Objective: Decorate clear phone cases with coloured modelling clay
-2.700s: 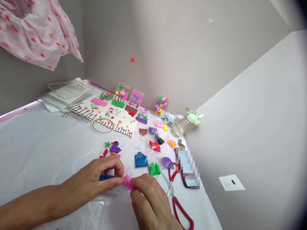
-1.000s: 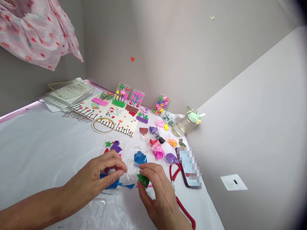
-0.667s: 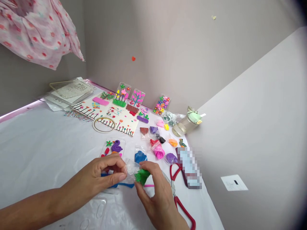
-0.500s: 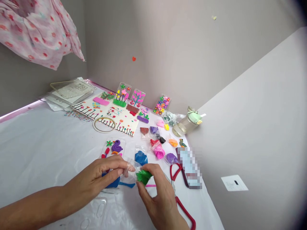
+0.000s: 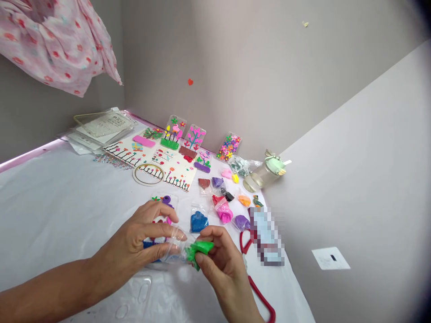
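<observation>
Green modelling clay [image 5: 201,247] sits at the mouth of a clear plastic bag [image 5: 177,244]. My right hand [image 5: 224,264] pinches the clay between thumb and fingers. Closed on the bag's other end is my left hand [image 5: 148,233], its thumb and index finger gripping the thin plastic. Behind that hand lies a clear phone case [image 5: 170,199] decorated with a purple clay duck [image 5: 166,201], partly hidden by the fingers. A bag of blue clay [image 5: 199,221] rests just beyond both hands. Red-handled scissors [image 5: 261,298] lie beside my right wrist, partly covered.
Several bagged clays, including pink clay [image 5: 225,214] and purple clay [image 5: 241,222], lie ahead. A blurred phone [image 5: 267,235] is at the right, with a water bottle [image 5: 264,174] behind. Decorated phone cases [image 5: 229,146] lean on the wall. A clear case [image 5: 134,298] lies in front.
My left hand has shifted right and its thumb and finger reach further into the bag. The green clay has turned in my right fingers. The view has shifted slightly.
</observation>
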`<action>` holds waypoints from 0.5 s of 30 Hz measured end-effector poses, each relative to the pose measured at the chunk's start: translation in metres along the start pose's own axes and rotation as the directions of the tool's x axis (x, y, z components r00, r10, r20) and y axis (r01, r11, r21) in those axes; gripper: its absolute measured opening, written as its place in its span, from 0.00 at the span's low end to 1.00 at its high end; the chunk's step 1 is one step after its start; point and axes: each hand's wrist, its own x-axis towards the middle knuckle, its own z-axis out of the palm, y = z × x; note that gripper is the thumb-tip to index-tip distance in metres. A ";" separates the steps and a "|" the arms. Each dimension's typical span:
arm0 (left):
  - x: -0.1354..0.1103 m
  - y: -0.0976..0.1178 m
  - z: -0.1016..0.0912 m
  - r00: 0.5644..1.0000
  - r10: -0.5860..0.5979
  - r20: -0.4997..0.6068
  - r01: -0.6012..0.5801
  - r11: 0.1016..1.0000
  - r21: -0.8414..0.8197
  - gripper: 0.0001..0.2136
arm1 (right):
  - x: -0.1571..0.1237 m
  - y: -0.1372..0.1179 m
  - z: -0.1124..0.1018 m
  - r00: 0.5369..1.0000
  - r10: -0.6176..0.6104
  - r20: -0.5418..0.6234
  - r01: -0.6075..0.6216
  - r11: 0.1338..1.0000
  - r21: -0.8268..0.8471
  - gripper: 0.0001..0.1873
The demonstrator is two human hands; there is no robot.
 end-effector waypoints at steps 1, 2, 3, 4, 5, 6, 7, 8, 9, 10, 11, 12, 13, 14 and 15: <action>0.000 -0.001 0.002 1.000 -0.002 0.021 0.002 1.000 -0.003 0.08 | 0.001 0.000 0.001 1.000 0.008 -0.003 -0.008 1.000 0.025 0.14; -0.001 -0.002 0.003 0.999 -0.001 0.045 0.002 1.000 -0.011 0.08 | 0.002 -0.001 0.001 1.000 0.015 -0.008 -0.014 0.999 0.037 0.14; -0.002 -0.004 0.006 0.998 -0.002 0.068 0.003 1.000 -0.024 0.08 | 0.002 -0.001 0.002 1.000 0.017 -0.017 -0.016 0.999 0.043 0.14; -0.003 -0.006 0.008 0.996 0.000 0.086 0.004 0.999 -0.044 0.08 | 0.002 -0.001 0.003 0.999 0.015 -0.029 -0.014 0.999 0.043 0.14; -0.004 -0.008 0.010 0.996 0.003 0.092 0.003 0.998 -0.063 0.08 | 0.002 0.000 0.004 0.999 0.011 -0.043 -0.010 0.999 0.039 0.15; -0.006 -0.010 0.012 0.996 0.011 0.093 -0.004 0.997 -0.077 0.09 | 0.002 0.000 0.005 0.999 0.005 -0.054 -0.003 0.999 0.033 0.14; -0.007 -0.012 0.014 0.995 0.021 0.094 -0.013 0.996 -0.083 0.09 | 0.001 0.001 0.006 0.998 -0.001 -0.063 0.003 1.000 0.025 0.14; -0.008 -0.013 0.015 0.995 0.031 0.096 -0.023 0.997 -0.079 0.09 | 0.000 0.002 0.008 0.998 -0.007 -0.067 0.008 1.000 0.015 0.14; -0.009 -0.014 0.016 0.994 0.038 0.100 -0.031 0.997 -0.064 0.09 | 0.000 0.003 0.009 0.997 -0.011 -0.070 0.012 1.000 0.002 0.13; -0.010 -0.014 0.016 0.993 0.041 0.106 -0.037 0.999 -0.040 0.09 | -0.001 0.004 0.010 0.997 -0.015 -0.075 0.014 1.000 -0.013 0.13; -0.011 -0.013 0.016 0.993 0.043 0.114 -0.041 0.999 -0.013 0.09 | -0.001 0.005 0.011 0.997 -0.018 -0.080 0.016 0.999 -0.028 0.13; -0.011 -0.012 0.016 0.992 0.044 0.118 -0.046 0.999 0.017 0.08 | -0.001 0.006 0.012 0.996 -0.020 -0.087 0.016 0.999 -0.042 0.12; -0.011 -0.011 0.016 0.992 0.047 0.119 -0.054 0.997 0.049 0.08 | -0.002 0.007 0.013 0.995 -0.020 -0.095 0.015 0.999 -0.050 0.13; -0.012 -0.010 0.016 0.991 0.055 0.120 -0.066 0.994 0.083 0.08 | -0.002 0.008 0.013 0.995 -0.018 -0.102 0.013 0.999 -0.051 0.13; -0.012 -0.008 0.016 0.990 0.065 0.122 -0.079 0.990 0.119 0.08 | -0.002 0.009 0.014 0.994 -0.014 -0.105 0.009 0.999 -0.045 0.13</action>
